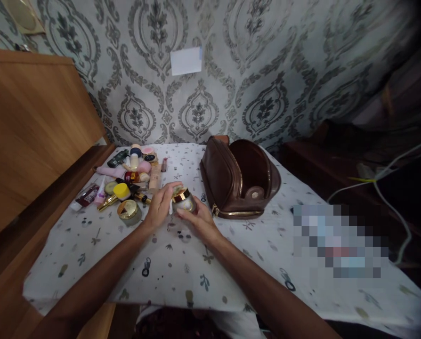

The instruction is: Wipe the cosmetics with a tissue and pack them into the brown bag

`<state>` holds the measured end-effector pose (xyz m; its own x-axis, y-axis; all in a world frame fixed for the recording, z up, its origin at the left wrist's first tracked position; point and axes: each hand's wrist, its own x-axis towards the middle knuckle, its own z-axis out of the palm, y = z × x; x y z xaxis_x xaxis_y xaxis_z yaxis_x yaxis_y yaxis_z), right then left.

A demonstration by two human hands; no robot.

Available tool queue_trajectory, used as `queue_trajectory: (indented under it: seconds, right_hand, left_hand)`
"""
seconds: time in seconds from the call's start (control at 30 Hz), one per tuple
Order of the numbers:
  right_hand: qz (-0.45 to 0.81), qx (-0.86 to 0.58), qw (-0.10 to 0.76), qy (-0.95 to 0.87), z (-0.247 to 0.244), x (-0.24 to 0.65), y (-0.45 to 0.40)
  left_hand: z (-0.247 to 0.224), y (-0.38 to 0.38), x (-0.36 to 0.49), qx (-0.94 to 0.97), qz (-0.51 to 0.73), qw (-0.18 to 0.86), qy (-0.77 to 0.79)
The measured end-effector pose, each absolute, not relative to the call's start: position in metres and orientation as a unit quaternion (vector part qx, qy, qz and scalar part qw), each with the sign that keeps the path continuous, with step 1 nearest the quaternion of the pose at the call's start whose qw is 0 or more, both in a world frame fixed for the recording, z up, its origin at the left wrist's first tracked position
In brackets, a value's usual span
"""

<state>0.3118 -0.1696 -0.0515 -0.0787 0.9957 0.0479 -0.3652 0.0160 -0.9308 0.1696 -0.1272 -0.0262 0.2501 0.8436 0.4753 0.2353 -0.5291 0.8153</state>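
A glass jar with a shiny gold lid (183, 199) is held upright between my two hands, over the middle of the cloth. My right hand (200, 220) wraps round its right side and lower front, thumb across the front. At the jar's left side, my left hand (160, 205) has its fingers stretched toward the lid; a small white item (171, 206) shows by its fingertips, and whether it is gripped is unclear. To the right stands a brown leather bag (221, 176), its zipped top open and its inside dark. A second gold-lidded jar (129, 213) sits left of my left hand.
Cosmetics lie in a pile at the left, among them a yellow-lidded jar (121, 191), a beige tube (155, 176) and a pink tube (109, 172). A wooden cabinet (37, 103) borders the printed cloth (175, 282). A blurred-out item lies at the right, near white cables (401, 216).
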Motion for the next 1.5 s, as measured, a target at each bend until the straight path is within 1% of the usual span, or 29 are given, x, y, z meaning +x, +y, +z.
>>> queue_trajectory:
  seconds: [0.1,0.2,0.33,0.4,0.53,0.7,0.87,0.97,1.13,1.27,1.37,1.5]
  right_hand:
    - [0.637,-0.350,0.562,-0.394,-0.049,0.311,-0.172]
    - [0.695,-0.315,0.544,-0.349,-0.048,0.310,-0.174]
    - [0.757,-0.254,0.516,-0.310,-0.049,0.307,-0.175]
    - [0.769,-0.241,0.511,-0.298,-0.049,0.307,-0.174]
    - [0.793,-0.245,0.501,-0.246,-0.051,0.310,-0.170]
    - [0.794,-0.241,0.530,-0.172,-0.054,0.315,-0.164]
    - [0.801,-0.222,0.533,-0.160,-0.056,0.314,-0.164]
    - [0.809,-0.218,0.528,-0.135,-0.054,0.314,-0.165]
    - [0.803,-0.229,0.538,-0.118,-0.047,0.315,-0.167]
    - [0.777,-0.239,0.562,-0.156,-0.050,0.316,-0.166]
    - [0.765,-0.255,0.556,-0.200,-0.053,0.318,-0.165]
    - [0.741,-0.265,0.554,-0.270,-0.052,0.315,-0.165]
  left_hand:
    - [-0.027,-0.131,0.170,0.739,0.493,0.265,0.376]
    - [-0.025,-0.135,0.170,0.733,0.504,0.242,0.388]
    - [-0.019,-0.137,0.171,0.644,0.556,0.309,0.424]
    - [-0.018,-0.138,0.172,0.625,0.564,0.318,0.435]
    - [-0.022,-0.141,0.176,0.718,0.517,0.233,0.403]
    - [-0.036,-0.143,0.180,0.834,0.453,0.107,0.297]
    - [-0.037,-0.141,0.179,0.851,0.473,0.065,0.220]
    - [-0.032,-0.143,0.179,0.827,0.499,0.089,0.246]
    - [-0.031,-0.142,0.179,0.751,0.506,0.191,0.380]
    - [-0.041,-0.139,0.179,0.782,0.473,0.192,0.357]
    - [-0.052,-0.136,0.180,0.815,0.434,0.190,0.334]
    - [-0.062,-0.134,0.181,0.811,0.417,0.211,0.353]
